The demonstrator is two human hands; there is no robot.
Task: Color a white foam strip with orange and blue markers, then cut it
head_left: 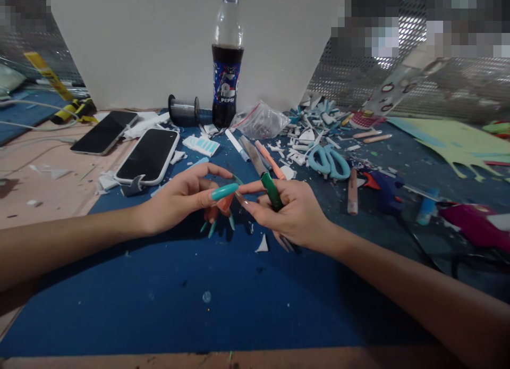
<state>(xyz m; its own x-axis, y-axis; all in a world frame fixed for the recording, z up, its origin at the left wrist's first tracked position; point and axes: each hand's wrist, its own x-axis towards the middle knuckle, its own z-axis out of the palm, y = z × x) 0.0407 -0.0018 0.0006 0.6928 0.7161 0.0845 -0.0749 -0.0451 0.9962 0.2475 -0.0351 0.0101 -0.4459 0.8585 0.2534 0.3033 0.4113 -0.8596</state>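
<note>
My left hand (187, 196), with long teal nails, is curled round a small orange piece (223, 204) that it pinches between thumb and fingers above the blue mat (179, 294). My right hand (289, 212) grips a craft knife with a green handle (272, 191) and a grey blade pointing away from me. Its forefinger stretches left and touches the orange piece. The two hands meet at the middle of the mat. A small white scrap (262, 245) lies just below them.
A Pepsi bottle (227, 60) stands at the back before a white board. Two phones (149, 155) (104, 132) lie at the left. Light-blue scissors (329, 161), paper scraps, pencils, a plastic bag (258, 122), a wire spool (183, 110) and a glue gun (384, 185) litter the right and back.
</note>
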